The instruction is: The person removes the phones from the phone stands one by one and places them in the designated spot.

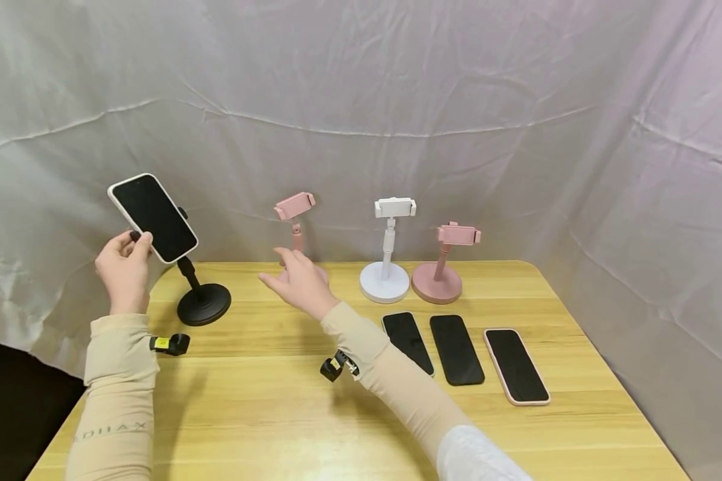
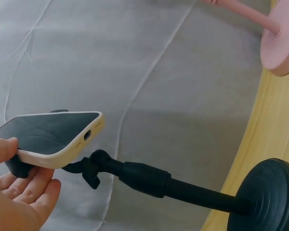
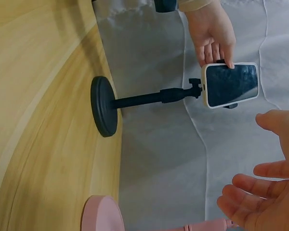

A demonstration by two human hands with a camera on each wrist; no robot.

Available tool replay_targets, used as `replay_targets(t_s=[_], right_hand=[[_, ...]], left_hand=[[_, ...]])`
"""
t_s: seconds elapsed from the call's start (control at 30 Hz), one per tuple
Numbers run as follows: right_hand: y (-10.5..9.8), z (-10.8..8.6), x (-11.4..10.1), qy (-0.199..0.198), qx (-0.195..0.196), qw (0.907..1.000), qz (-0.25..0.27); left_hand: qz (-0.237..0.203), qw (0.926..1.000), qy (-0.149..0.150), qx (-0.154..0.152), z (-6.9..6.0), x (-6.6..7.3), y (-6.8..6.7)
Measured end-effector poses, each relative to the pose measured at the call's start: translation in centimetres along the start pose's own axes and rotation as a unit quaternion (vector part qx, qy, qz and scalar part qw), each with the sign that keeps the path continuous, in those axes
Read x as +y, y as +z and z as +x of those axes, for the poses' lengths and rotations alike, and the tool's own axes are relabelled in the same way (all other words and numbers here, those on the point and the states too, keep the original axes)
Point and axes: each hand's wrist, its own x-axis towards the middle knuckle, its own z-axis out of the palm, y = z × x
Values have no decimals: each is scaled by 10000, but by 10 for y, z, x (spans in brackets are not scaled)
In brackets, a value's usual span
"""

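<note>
A smartphone [image 1: 154, 217] in a white case sits tilted in the clamp of a black phone stand [image 1: 203, 304], its dark screen facing me. My left hand [image 1: 123, 267] pinches the clamp's black end at the phone's lower left edge; in the left wrist view its thumb lies on top and the other fingers underneath. My right hand [image 1: 303, 284] hangs in the air with fingers spread and holds nothing. Behind it stands a pink phone stand [image 1: 295, 206], its base partly hidden by that hand. The right wrist view shows the right hand [image 3: 274, 183] apart from the phone.
Right of centre stand a white phone stand [image 1: 385, 280] and a darker pink phone stand [image 1: 436, 284], both with bare clamps. Three phones lie face up before them: one partly under my right forearm [image 1: 408, 341], a black one [image 1: 456, 349] and a pink-cased one [image 1: 516, 366]. Grey cloth [image 1: 337, 167] hangs behind the wooden table [image 1: 265, 401].
</note>
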Motion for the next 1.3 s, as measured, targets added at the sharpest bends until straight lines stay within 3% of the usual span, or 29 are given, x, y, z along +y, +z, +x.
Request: replay_targets(t_s=[0.17, 0.4, 0.67, 0.87, 1.1, 1.3], right_hand=[[3, 9, -5, -102, -78, 9977, 670], [7, 21, -13, -22, -150, 9928, 1191], [12, 35, -21, 306, -169, 9690, 2446], [14, 45, -23, 361, -180, 9638, 2636], [22, 55, -29, 677, -353, 9353, 3455], [24, 59, -32, 767, -398, 9341, 3463]], left_hand=[[37, 10000, 68, -56, -9, -2, 3], [4, 9996, 129, -242, -21, -4, 6], [-181, 9984, 158, -510, -32, -5, 11], [29, 9976, 347, -605, -39, -7, 13], [330, 9964, 415, -663, -49, -8, 16], [420, 9949, 504, -772, -57, -10, 20]])
